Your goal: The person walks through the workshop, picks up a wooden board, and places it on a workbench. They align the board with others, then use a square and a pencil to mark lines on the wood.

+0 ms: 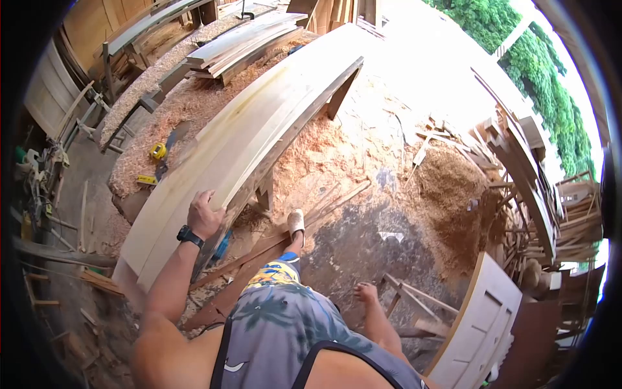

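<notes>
My left hand (205, 215), with a dark watch on the wrist, is closed at the near edge of a long pale wooden board (253, 123). Its fingers bend over the wood, and part of the grip is hidden. Boards lie side by side lengthwise on a wooden bench (265, 165). Down at my right side hangs my right hand (366, 292), fingers loosely curled, with nothing visible in it. It is apart from the bench, above the dark floor.
Left of the boards are a yellow tape measure (157, 151) and a yellow tool (147, 179). Shavings (447, 188) cover much of the floor. A panelled wooden door (476, 324) leans at lower right. Stacked planks (243, 42) lie at the back. A strip of wood (343, 198) crosses near my foot.
</notes>
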`<state>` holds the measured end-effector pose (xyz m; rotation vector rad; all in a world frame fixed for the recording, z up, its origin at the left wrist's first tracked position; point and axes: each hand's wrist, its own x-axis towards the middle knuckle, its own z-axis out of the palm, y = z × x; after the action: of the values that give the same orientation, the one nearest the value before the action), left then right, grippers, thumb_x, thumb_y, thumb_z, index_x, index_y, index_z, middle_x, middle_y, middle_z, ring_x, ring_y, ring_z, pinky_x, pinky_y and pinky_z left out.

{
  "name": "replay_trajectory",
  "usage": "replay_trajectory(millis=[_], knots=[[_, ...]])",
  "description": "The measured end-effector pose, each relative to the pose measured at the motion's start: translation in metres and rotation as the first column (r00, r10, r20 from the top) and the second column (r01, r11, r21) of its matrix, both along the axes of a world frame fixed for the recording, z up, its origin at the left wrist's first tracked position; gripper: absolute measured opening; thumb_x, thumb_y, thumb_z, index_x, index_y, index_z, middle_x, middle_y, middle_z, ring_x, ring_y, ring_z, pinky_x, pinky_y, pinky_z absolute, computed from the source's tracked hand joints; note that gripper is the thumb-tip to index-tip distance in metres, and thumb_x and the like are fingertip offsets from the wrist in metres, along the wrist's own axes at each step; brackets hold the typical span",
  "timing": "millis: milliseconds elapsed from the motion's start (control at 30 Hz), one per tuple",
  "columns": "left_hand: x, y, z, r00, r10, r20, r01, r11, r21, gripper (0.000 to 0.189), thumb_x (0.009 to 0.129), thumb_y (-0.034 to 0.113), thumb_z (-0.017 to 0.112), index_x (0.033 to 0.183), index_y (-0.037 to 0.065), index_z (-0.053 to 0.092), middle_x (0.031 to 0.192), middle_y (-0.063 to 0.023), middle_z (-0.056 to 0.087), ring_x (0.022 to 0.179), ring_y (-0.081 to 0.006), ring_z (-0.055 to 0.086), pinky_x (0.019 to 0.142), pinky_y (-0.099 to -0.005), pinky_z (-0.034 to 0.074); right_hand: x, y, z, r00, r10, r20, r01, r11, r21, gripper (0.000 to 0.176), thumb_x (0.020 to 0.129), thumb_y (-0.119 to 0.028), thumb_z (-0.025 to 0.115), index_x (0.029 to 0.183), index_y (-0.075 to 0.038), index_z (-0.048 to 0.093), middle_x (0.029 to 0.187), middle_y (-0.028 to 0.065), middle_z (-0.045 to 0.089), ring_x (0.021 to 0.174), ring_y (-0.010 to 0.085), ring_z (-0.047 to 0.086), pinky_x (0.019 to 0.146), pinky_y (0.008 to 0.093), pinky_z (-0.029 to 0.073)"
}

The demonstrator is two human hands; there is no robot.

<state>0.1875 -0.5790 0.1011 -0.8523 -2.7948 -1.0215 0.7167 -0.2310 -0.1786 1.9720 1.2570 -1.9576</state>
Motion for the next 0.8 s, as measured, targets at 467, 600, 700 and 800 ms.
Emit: replay_trajectory(millis=[467, 600, 700, 800], knots=[[-0.224, 0.249, 0.022, 0.974, 0.011, -0.227, 0.013, 0.995, 0.101, 0.06, 0.08, 0.009, 0.072, 0.134, -0.004, 0.049, 0.129, -0.0245, 0.052, 0.119, -0.0416, 0.051, 0.103, -0.0453, 0.043, -0.095, 0.176, 0.071, 0.93, 0.366, 0.028, -0.366, 0.922, 0.123, 0.034, 0.097, -0.011, 0.058, 0.13, -0.004, 0.054, 0.099, 0.0158, 0.071, 0.094, 0.0302, 0.068, 0.072, 0.0438, 0.059], [-0.242, 0.284, 0.018, 0.987, 0.047, -0.151, -0.03, 0.993, 0.114, 0.059, 0.081, 0.009, 0.071, 0.134, -0.005, 0.049, 0.129, -0.0258, 0.054, 0.121, -0.0425, 0.052, 0.104, -0.0451, 0.043, -0.211, 0.255, 0.099, 0.973, 0.14, 0.184, -0.15, 0.988, 0.041, 0.034, 0.097, -0.013, 0.059, 0.13, -0.003, 0.054, 0.1, 0.0133, 0.072, 0.087, 0.0256, 0.07, 0.069, 0.0386, 0.058], [-0.244, 0.298, 0.013, 0.993, 0.064, -0.099, -0.056, 0.995, 0.085, 0.057, 0.08, 0.007, 0.071, 0.132, -0.005, 0.05, 0.127, -0.0253, 0.054, 0.12, -0.0418, 0.053, 0.104, -0.0445, 0.044, -0.287, 0.316, 0.094, 0.993, 0.095, 0.074, -0.104, 0.986, 0.13, 0.032, 0.097, -0.015, 0.059, 0.125, -0.001, 0.057, 0.098, 0.0113, 0.073, 0.069, 0.0184, 0.069, 0.061, 0.0295, 0.053], [-0.251, 0.308, 0.01, 0.988, 0.143, -0.056, -0.139, 0.987, 0.084, 0.056, 0.08, 0.007, 0.072, 0.13, -0.003, 0.051, 0.126, -0.0231, 0.054, 0.118, -0.0408, 0.053, 0.102, -0.0441, 0.045, -0.379, 0.378, 0.099, 0.97, 0.238, 0.057, -0.245, 0.943, 0.227, 0.033, 0.099, -0.016, 0.059, 0.127, 0.0, 0.056, 0.1, 0.0139, 0.073, 0.077, 0.0217, 0.071, 0.063, 0.0336, 0.056]])
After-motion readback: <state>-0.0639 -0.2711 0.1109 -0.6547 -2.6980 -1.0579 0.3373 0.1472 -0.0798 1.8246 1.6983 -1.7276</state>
